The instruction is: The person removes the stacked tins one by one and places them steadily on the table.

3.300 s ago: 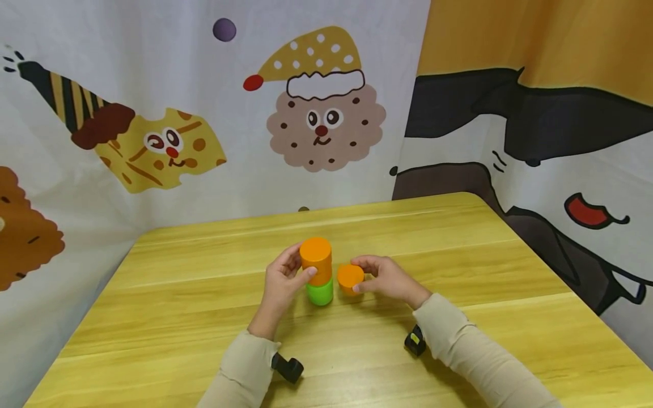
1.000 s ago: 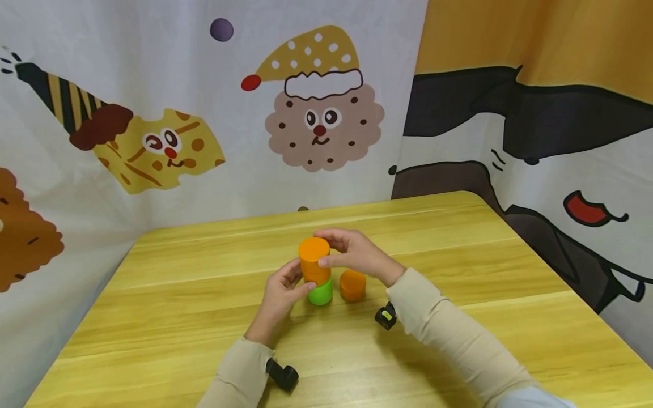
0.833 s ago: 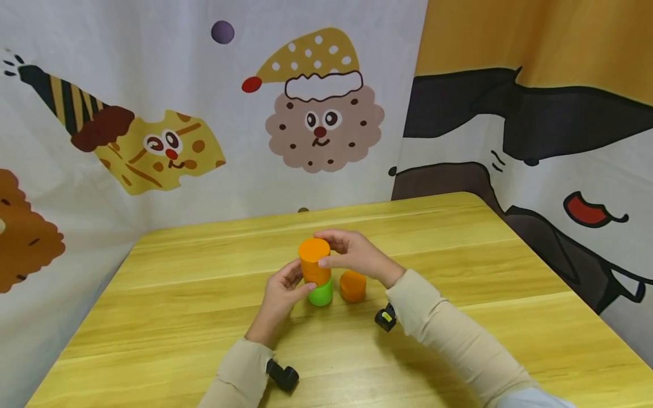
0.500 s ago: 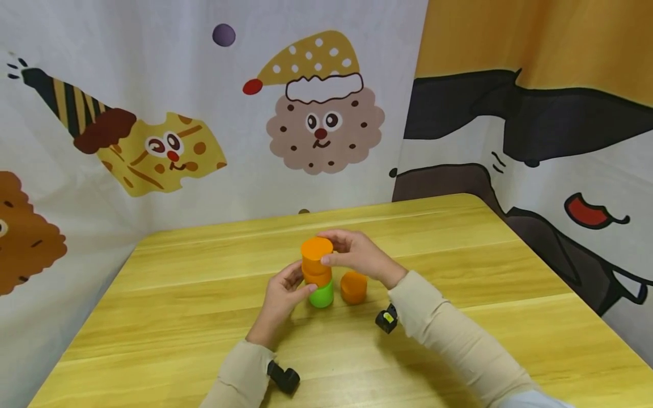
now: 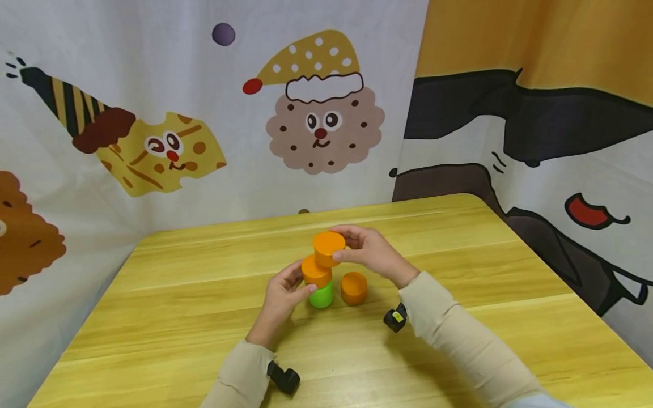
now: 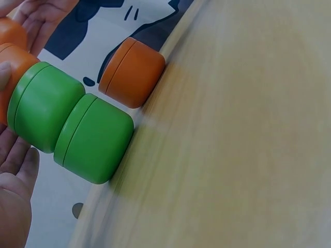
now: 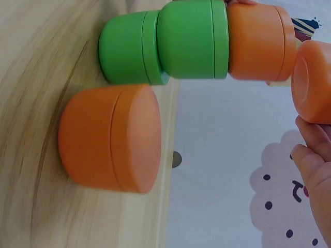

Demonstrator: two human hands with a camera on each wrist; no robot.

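In the right wrist view, a stack of small round lidded jars stands on the table: a lower green jar (image 7: 129, 49), an upper green jar (image 7: 191, 39) and an orange jar (image 7: 261, 41). My left hand (image 5: 282, 289) grips this stacked orange jar from the left, thumb on its near side. Between thumb and fingers, my right hand (image 5: 374, 252) holds another orange jar (image 5: 329, 247) above the stack, offset to the right; whether their edges touch I cannot tell. A third orange jar (image 5: 354, 289) sits upright on the table, right of the stack.
The wooden table (image 5: 204, 328) ends at a back edge against a printed cloth curtain (image 5: 245, 141). Black wrist cameras hang below both sleeves, the left camera (image 5: 284, 378) and the right camera (image 5: 395, 318), close above the tabletop.
The right hand has left the lone orange jar on the table, taken the stack's top orange jar and shifted it right, partly off the jar below. The left hand stays at the stack.
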